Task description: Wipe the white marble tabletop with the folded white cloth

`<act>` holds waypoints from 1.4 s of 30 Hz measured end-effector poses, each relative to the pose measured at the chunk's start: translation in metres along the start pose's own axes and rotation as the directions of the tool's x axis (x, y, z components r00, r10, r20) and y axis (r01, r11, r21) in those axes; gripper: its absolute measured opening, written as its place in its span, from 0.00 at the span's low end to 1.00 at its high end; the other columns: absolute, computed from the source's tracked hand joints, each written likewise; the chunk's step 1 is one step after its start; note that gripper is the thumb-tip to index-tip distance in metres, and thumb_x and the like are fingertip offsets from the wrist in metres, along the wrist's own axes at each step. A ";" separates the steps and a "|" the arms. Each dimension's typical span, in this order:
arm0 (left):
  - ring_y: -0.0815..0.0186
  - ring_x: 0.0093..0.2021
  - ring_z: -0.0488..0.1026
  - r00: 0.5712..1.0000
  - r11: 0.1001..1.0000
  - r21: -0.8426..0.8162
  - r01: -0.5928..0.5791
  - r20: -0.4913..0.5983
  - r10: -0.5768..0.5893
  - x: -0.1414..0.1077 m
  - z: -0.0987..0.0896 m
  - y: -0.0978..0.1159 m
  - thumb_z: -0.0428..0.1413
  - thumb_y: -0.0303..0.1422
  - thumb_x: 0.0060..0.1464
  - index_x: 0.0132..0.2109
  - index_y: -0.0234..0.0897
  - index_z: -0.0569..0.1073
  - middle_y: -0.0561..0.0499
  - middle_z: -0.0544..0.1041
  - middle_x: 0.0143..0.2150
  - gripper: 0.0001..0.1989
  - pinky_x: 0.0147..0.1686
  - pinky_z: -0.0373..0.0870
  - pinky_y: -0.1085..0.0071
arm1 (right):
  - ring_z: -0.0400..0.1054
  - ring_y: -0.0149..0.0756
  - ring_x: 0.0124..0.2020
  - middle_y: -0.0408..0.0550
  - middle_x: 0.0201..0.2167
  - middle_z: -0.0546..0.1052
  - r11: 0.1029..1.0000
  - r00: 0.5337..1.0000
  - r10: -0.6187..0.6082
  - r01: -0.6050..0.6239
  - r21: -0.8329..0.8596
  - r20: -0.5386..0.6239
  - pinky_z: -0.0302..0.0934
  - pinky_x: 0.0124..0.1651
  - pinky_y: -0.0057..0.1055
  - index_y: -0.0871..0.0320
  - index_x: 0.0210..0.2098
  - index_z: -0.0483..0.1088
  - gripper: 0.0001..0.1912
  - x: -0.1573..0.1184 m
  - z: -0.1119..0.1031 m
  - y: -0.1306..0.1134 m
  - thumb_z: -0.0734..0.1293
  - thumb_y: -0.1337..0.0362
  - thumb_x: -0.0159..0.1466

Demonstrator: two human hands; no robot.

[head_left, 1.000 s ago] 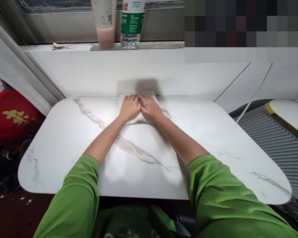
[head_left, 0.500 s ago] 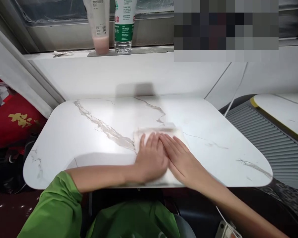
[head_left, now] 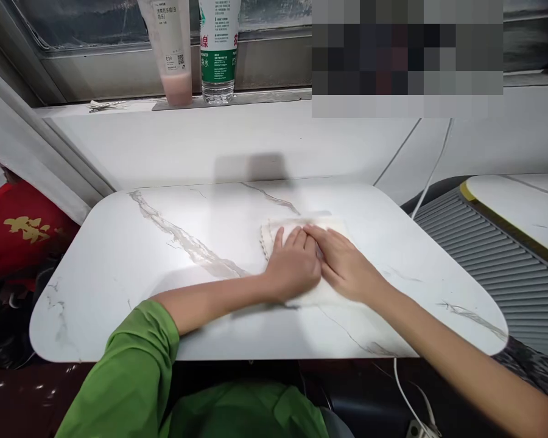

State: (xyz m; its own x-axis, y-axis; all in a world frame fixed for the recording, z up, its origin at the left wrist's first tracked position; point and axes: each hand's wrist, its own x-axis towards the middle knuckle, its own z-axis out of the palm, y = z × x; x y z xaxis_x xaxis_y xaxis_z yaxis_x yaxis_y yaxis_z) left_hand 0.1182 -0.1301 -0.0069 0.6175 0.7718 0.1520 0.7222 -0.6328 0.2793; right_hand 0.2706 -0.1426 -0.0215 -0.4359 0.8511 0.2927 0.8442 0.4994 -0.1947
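Observation:
My left hand (head_left: 296,265) lies on a cream-white cloth (head_left: 322,297) with a scalloped edge, its fingers stretched forward. Beside it, my right hand (head_left: 347,265) presses on the same cloth with the fingers straight. The two hands touch at the thumbs and index fingers. Most of the cloth's middle is hidden under them. Beneath it is a white marble-patterned table (head_left: 119,255), and the cloth lies right of its centre.
On the window ledge behind the table stand a tube with pink contents (head_left: 177,90) and a water bottle with a green label (head_left: 217,64). A white cable (head_left: 433,170) hangs at the right. Left of the table is a red bag (head_left: 31,228) with gold lettering.
Both hands and the cloth have slid away from the table's front edge and slightly to the right. The hands stay together on the cloth.

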 end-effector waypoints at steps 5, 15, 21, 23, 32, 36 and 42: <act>0.59 0.66 0.54 0.998 0.999 0.022 0.046 -0.041 -0.045 0.080 0.001 -0.050 0.39 0.27 0.62 0.62 0.23 0.59 0.38 0.61 0.64 0.24 0.67 0.38 0.56 | 0.57 0.48 0.62 0.61 0.60 0.64 0.997 0.997 0.066 -0.067 -0.029 -0.037 0.52 0.61 0.52 0.67 0.62 0.53 0.30 0.079 0.017 0.050 0.52 0.66 0.60; 0.60 0.66 0.51 0.992 0.993 0.011 0.114 -0.057 -0.114 0.130 0.001 -0.087 0.36 0.30 0.64 0.65 0.33 0.58 0.48 0.58 0.66 0.24 0.66 0.40 0.54 | 0.54 0.46 0.63 0.62 0.61 0.63 0.954 0.961 0.266 -0.274 -0.118 -0.080 0.47 0.64 0.45 0.74 0.60 0.57 0.30 0.129 0.030 0.072 0.51 0.66 0.62; 0.61 0.68 0.49 0.984 0.985 0.044 0.168 -0.066 -0.165 0.106 0.001 -0.072 0.36 0.30 0.64 0.65 0.33 0.57 0.47 0.56 0.67 0.25 0.66 0.40 0.55 | 0.51 0.44 0.65 0.61 0.63 0.59 0.957 0.965 0.258 -0.261 -0.129 -0.036 0.45 0.66 0.44 0.74 0.61 0.57 0.29 0.111 0.024 0.058 0.50 0.65 0.63; 0.61 0.68 0.49 0.983 0.982 0.070 0.178 -0.068 -0.173 0.094 0.001 -0.062 0.36 0.31 0.64 0.65 0.34 0.57 0.47 0.56 0.68 0.24 0.66 0.40 0.54 | 0.50 0.45 0.65 0.61 0.64 0.59 0.963 0.972 0.235 -0.235 -0.135 -0.018 0.45 0.66 0.45 0.73 0.61 0.57 0.29 0.098 0.022 0.054 0.50 0.64 0.64; 0.47 0.64 0.56 0.999 0.971 0.237 -0.026 -0.029 0.034 0.016 0.010 0.039 0.42 0.34 0.62 0.61 0.16 0.60 0.30 0.63 0.61 0.27 0.63 0.43 0.46 | 0.49 0.40 0.66 0.54 0.65 0.58 0.993 1.000 -0.010 0.007 -0.114 -0.027 0.48 0.66 0.47 0.60 0.67 0.46 0.29 -0.036 -0.011 0.029 0.50 0.63 0.68; 0.40 0.66 0.49 0.993 0.975 0.190 -0.111 -0.018 0.117 -0.002 0.019 0.084 0.40 0.36 0.62 0.62 0.16 0.58 0.28 0.57 0.64 0.29 0.60 0.47 0.39 | 0.45 0.41 0.67 0.53 0.68 0.50 0.981 0.998 -0.004 0.015 -0.191 0.056 0.50 0.65 0.49 0.55 0.69 0.31 0.34 -0.095 -0.034 0.027 0.50 0.66 0.68; 0.42 0.66 0.50 0.988 0.979 0.134 -0.153 -0.006 0.155 0.010 0.029 0.100 0.39 0.35 0.62 0.63 0.17 0.56 0.30 0.57 0.65 0.29 0.60 0.46 0.39 | 0.49 0.42 0.66 0.52 0.67 0.52 0.967 0.997 0.072 -0.068 -0.247 0.006 0.54 0.63 0.48 0.52 0.69 0.26 0.35 -0.112 -0.036 0.043 0.50 0.68 0.67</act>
State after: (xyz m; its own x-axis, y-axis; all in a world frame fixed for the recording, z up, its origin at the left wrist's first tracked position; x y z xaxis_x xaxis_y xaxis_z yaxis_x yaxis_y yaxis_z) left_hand 0.2056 -0.1878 -0.0045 0.7204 0.6645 0.1990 0.6542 -0.7462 0.1236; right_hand 0.3669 -0.2219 -0.0287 -0.3763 0.8856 0.2722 0.9226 0.3850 0.0227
